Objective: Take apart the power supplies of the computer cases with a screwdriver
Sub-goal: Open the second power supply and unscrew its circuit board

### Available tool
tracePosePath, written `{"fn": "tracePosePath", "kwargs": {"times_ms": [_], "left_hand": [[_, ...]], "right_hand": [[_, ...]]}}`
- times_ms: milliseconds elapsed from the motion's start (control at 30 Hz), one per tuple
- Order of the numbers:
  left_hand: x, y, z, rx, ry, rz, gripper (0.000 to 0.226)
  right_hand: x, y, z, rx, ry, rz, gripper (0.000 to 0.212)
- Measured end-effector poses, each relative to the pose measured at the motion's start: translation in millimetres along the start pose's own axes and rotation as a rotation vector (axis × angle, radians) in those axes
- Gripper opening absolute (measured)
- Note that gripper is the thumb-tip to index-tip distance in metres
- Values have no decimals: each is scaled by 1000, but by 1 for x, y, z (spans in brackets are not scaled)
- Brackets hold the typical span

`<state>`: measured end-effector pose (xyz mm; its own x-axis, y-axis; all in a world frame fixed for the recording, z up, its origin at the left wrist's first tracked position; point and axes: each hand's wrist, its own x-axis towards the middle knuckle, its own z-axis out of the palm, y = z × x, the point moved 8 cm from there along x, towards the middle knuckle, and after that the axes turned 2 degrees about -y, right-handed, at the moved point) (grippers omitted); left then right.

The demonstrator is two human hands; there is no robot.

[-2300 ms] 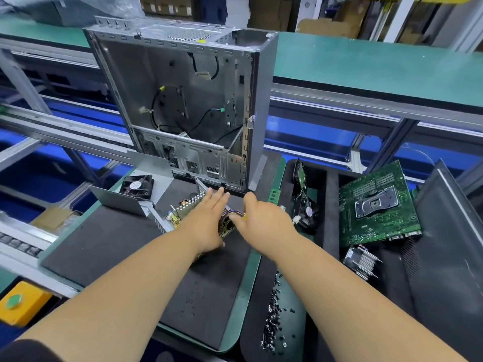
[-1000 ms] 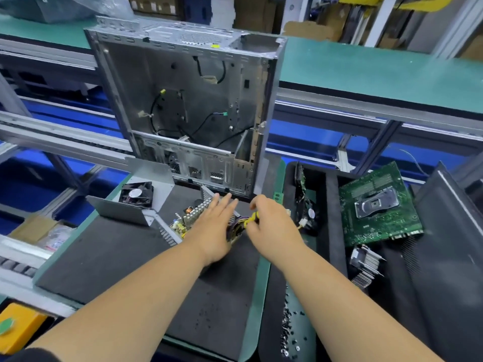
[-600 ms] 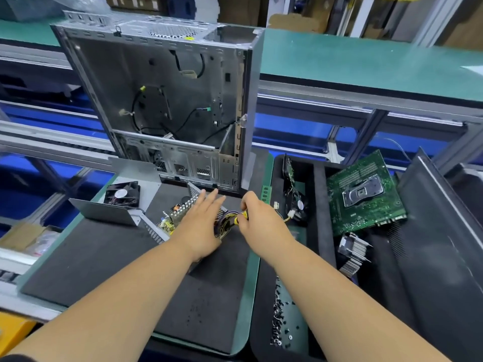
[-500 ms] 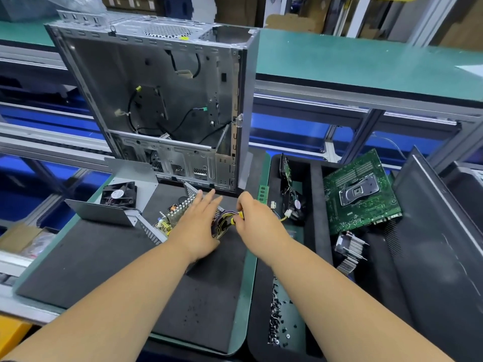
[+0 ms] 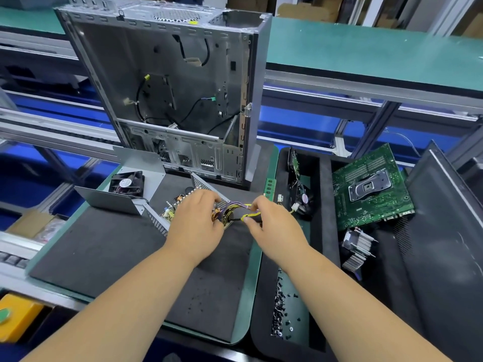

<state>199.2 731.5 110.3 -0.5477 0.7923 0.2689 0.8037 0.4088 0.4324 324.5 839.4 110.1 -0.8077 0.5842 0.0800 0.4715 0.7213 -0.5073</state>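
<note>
Opened power supply circuit board [image 5: 180, 207], studded with copper coils, lies on grey foam mat [image 5: 104, 246] before the upright bare-steel computer case [image 5: 167, 82]. Left hand [image 5: 196, 226] presses it, fingers curled on its edge. Right hand [image 5: 271, 226] pinches its yellow-purple wire bundle [image 5: 236, 209].

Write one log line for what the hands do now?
step: unwiring supply | left hand: holds board | right hand: pinches wires | case: upright behind

No legible text anywhere.
</note>
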Motion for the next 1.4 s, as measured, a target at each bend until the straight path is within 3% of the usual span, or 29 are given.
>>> {"fn": "tracePosePath", "kwargs": {"times_ms": [267, 633, 800, 1033, 1400], "left_hand": [[-7, -2, 4, 30, -53, -50, 35], [-13, 6, 20, 214, -136, -25, 25], [-30, 22, 55, 319, -207, 24, 48], [-22, 1, 57, 280, 29, -253, 92], [-8, -19, 59, 306, 285, -131, 76]], "right_hand": [[-1, 13, -8, 136, 52, 59, 9], [-3, 3, -2, 84, 37, 19, 11], [-4, -1, -7, 42, 48, -18, 10], [-4, -2, -10, 60, 74, -49, 9], [-5, 9, -5, 104, 123, -88, 7]]}}
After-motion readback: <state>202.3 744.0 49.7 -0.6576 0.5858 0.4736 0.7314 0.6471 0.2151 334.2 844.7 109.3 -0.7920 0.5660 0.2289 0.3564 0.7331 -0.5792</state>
